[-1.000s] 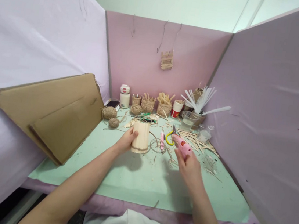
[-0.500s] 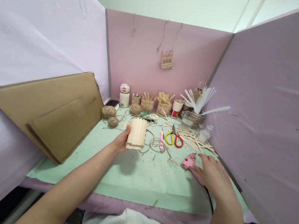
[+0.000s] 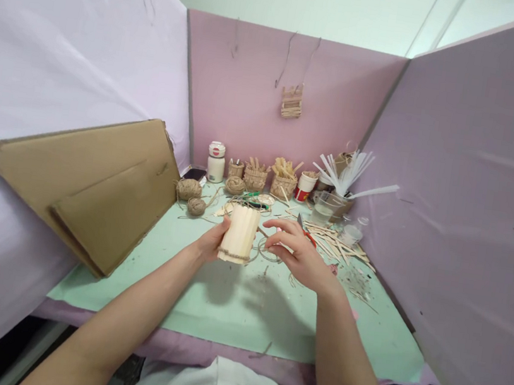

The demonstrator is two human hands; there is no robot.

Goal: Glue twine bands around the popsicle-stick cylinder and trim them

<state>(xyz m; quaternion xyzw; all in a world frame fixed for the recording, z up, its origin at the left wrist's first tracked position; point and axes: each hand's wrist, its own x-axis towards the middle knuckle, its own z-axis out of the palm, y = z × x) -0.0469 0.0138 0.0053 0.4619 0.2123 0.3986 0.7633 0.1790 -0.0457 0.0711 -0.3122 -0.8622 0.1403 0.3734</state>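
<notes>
My left hand (image 3: 212, 241) is closed around the left side of a cup made of pale wooden craft sticks (image 3: 240, 231), held up over the table. A band of twine (image 3: 233, 255) circles the cup near its lower edge. Just right of the cup is my right hand (image 3: 294, 249), its fingers apart and nothing seen between them. Loose twine (image 3: 270, 253) lies in loops under and beside these fingers. My right forearm mostly hides the pink glue gun (image 3: 355, 314) on the table. Behind the right hand, the scissors (image 3: 310, 238) show only in part.
Cardboard sheets (image 3: 108, 197) lean at the left. Twine balls (image 3: 189, 190), a white bottle (image 3: 216, 162), woven baskets (image 3: 255, 179) of sticks and a paper cup (image 3: 305, 186) stand at the back. Thin wood strips (image 3: 335, 245) and a clear cup (image 3: 324, 210) lie right.
My right hand has let go of the glue gun and moved left, close to the stick cup. The cup has tilted slightly and shifted a little right in my left hand.
</notes>
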